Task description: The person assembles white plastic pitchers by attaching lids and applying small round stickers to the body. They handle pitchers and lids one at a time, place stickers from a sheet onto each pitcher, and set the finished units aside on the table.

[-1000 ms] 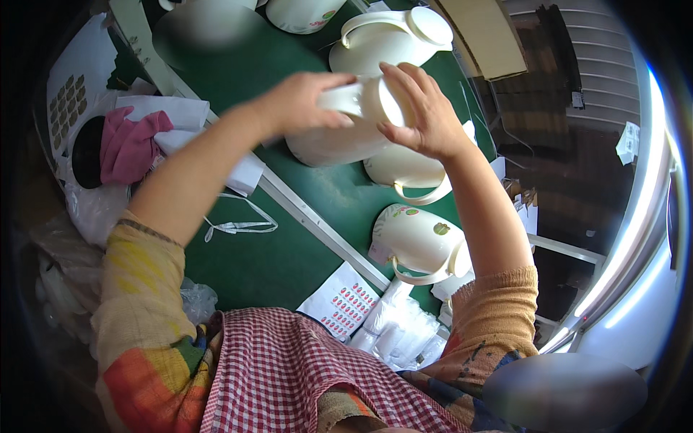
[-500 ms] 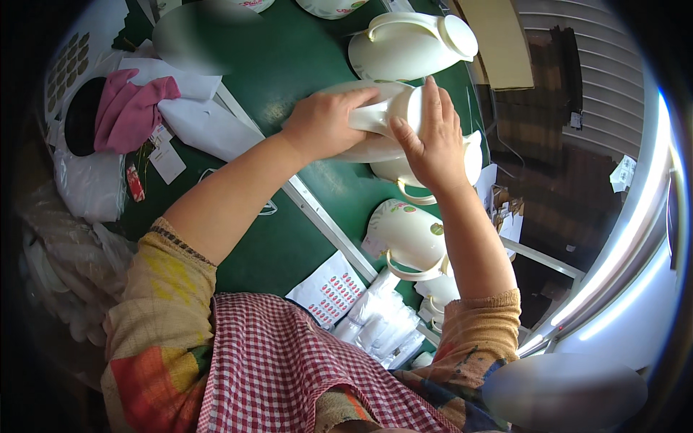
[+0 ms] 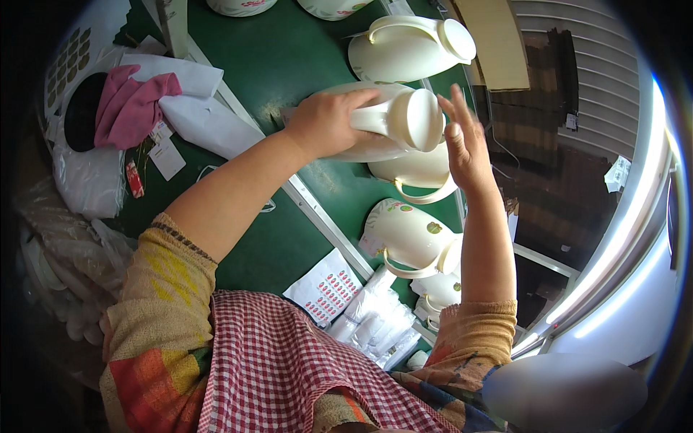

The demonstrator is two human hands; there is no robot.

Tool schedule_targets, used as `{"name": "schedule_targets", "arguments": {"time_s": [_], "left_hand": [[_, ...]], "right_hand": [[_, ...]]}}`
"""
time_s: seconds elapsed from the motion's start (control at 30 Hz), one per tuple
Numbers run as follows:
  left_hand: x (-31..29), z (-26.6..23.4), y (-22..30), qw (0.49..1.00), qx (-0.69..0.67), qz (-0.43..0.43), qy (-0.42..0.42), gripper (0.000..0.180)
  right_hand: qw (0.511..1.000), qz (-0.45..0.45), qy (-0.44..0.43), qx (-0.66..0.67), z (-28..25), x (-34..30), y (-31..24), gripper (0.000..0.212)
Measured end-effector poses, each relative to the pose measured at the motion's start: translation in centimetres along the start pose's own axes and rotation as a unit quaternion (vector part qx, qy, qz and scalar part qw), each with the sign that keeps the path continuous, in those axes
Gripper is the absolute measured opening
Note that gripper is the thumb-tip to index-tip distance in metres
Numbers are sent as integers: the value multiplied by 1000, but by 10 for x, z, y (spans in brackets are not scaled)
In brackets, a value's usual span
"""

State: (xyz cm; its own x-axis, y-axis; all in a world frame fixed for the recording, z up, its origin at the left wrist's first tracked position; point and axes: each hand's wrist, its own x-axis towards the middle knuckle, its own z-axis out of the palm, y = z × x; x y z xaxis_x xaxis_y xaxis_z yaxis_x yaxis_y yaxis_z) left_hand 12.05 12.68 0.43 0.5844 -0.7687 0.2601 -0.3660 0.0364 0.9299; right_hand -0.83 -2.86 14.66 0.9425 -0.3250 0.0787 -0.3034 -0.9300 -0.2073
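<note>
My left hand (image 3: 326,119) grips a cream-white jug (image 3: 390,121) by its handle side, holding it on its side above the green table (image 3: 289,65). The jug's round top faces right. My right hand (image 3: 465,148) is open beside that top, fingers spread and pointing up, just apart from it. Below the held jug lie two more cream jugs (image 3: 415,173) (image 3: 408,238), the nearer one with small green marks.
Another cream jug (image 3: 408,47) lies at the back. A pink cloth (image 3: 130,105) rests on white wrapping at the left. A sticker sheet (image 3: 326,289) and clear plastic bags (image 3: 375,325) lie near my body. A white rail (image 3: 317,216) crosses the table.
My right hand has come off the jug's top and now stands open beside it. My left hand keeps its hold and the jug has shifted slightly lower.
</note>
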Motion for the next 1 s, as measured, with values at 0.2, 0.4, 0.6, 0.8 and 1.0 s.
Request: {"name": "schedule_targets", "arguments": {"time_s": [0.2, 0.4, 0.6, 0.8, 1.0], "left_hand": [[0, 5, -4, 1000, -5, 11, 12, 56], [0, 5, -4, 1000, -6, 11, 12, 57], [-1, 4, 0, 1000, -12, 8, 3, 58], [-2, 7, -2, 1000, 0, -5, -1, 59], [-2, 10, -2, 1000, 7, -3, -1, 58]], "right_hand": [[997, 40, 9, -71, -3, -12, 11, 71], [996, 66, 2, -62, -13, -15, 4, 55], [985, -86, -63, -138, -22, -5, -18, 73], [957, 134, -183, -180, -13, 23, -44, 81], [980, -150, -74, -108, -9, 10, -13, 73]]}}
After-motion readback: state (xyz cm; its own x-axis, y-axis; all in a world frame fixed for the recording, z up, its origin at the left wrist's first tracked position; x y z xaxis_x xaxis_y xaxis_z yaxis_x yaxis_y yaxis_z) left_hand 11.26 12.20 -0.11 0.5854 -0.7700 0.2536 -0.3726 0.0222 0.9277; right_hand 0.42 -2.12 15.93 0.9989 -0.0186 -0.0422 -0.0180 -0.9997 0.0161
